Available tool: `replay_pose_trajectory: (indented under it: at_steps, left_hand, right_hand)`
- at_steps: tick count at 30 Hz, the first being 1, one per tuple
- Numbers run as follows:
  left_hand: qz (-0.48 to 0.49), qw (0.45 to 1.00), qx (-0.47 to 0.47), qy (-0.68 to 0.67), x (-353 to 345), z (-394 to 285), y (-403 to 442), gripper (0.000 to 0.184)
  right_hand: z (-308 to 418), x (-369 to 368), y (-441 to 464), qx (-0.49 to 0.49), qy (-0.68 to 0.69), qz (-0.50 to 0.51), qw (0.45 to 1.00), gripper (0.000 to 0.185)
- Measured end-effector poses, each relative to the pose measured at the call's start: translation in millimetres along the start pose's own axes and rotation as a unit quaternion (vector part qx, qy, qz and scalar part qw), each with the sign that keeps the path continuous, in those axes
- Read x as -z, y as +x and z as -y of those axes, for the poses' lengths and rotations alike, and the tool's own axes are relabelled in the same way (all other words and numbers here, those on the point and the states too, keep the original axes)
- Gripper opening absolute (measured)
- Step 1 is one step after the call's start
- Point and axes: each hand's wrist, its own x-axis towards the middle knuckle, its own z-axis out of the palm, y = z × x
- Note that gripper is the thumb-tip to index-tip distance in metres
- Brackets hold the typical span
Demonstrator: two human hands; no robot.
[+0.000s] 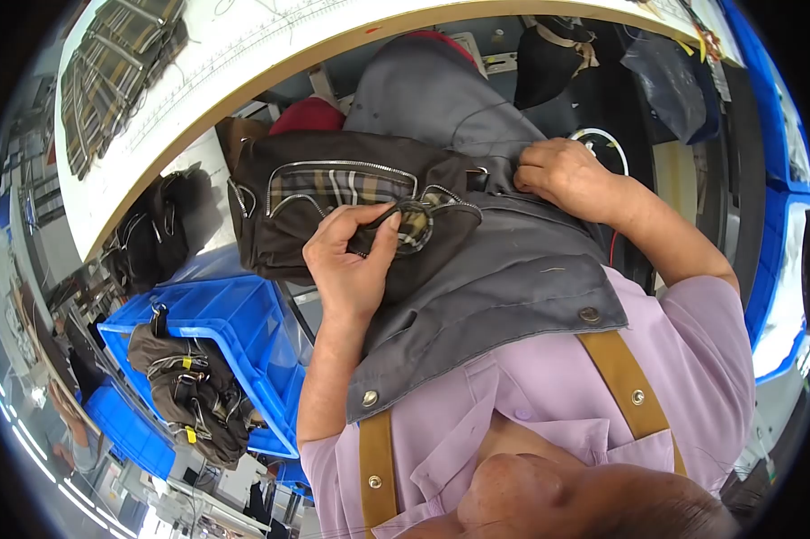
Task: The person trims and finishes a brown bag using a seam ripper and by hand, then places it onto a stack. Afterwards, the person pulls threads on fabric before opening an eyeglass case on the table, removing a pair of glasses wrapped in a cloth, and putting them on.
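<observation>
A dark brown bag (pixel 333 242) with silver zippers and plaid lining lies across the lap, on a grey apron (pixel 477 292). One zippered opening gapes and shows the plaid lining (pixel 342 186). My left hand (pixel 351 256) is closed on the bag, thumb and forefinger pinching its dark fabric beside a curved zipper edge. Over at the bag's right end, my right hand (pixel 562 177) has its fingers curled down near a small metal ring (pixel 483 171). Its fingertips are hidden, so what they grip cannot be made out.
A white table (pixel 243 67) with ruler markings curves across the top, bearing plaid pieces with zippers (pixel 117 76). At lower left, a blue crate (pixel 243 310) holds dark bags (pixel 194 391) with yellow tags. Another dark bag (pixel 153 229) lies left of the lap. Blue bins (pixel 787 171) stand at right.
</observation>
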Motion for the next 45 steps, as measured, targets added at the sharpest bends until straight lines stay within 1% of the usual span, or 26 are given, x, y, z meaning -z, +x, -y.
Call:
replay_pose_trajectory:
  at_steps: [3,6,9,10,13,16,19,20,23,26,29,32,38,45]
  left_hand:
    - [-0.006,1.0,-0.01,0.006,0,1,0,0.013]
    - [-0.005,1.0,-0.005,0.019,2,0,-2,0.013]
    - [-0.007,1.0,-0.005,0.017,1,1,-2,0.013]
    - [-0.008,1.0,-0.005,0.016,1,2,-3,0.013]
    - [-0.003,1.0,-0.005,0.013,1,0,-3,0.013]
    - [-0.003,1.0,-0.006,0.023,2,-2,-3,0.013]
    - [-0.001,0.999,-0.003,0.033,3,-3,-4,0.013]
    - [-0.003,1.0,-0.001,0.03,4,-2,-5,0.013]
    - [-0.006,1.0,0.003,0.019,4,1,-5,0.013]
    - [0.001,1.0,0.006,0.014,4,1,-3,0.013]
    - [0.005,1.0,0.009,0.015,3,0,-3,0.012]
    - [0.008,1.0,0.012,0.014,3,-2,-2,0.013]
    - [0.012,1.0,0.017,0.018,3,-2,-3,0.013]
    - [0.017,1.0,0.015,0.012,4,-2,-2,0.013]
  right_hand:
    - [1,-3,-1,0.005,-0.022,-0.002,1.0,0.01]
    - [-3,14,-5,-0.021,-0.075,0.04,0.996,0.009]
    - [-3,33,1,-0.058,0.033,-0.009,0.998,0.01]
    - [7,42,8,-0.105,0.126,0.004,0.986,0.008]
    - [45,61,38,-0.092,0.266,0.01,0.959,0.005]
    - [53,40,68,0.031,0.261,-0.081,0.961,0.004]
    - [57,26,89,0.044,0.274,-0.067,0.958,0.007]
    - [54,12,93,0.077,0.202,-0.123,0.969,0.009]
    - [59,7,92,0.043,0.143,-0.063,0.987,0.008]
    - [56,6,93,0.072,0.1,-0.072,0.99,0.009]
    - [57,8,91,0.086,0.093,-0.071,0.989,0.012]
    - [57,13,91,0.107,0.106,-0.094,0.984,0.013]
    - [51,12,92,0.133,0.142,-0.095,0.976,0.011]
    - [47,16,93,0.141,0.154,-0.071,0.975,0.01]
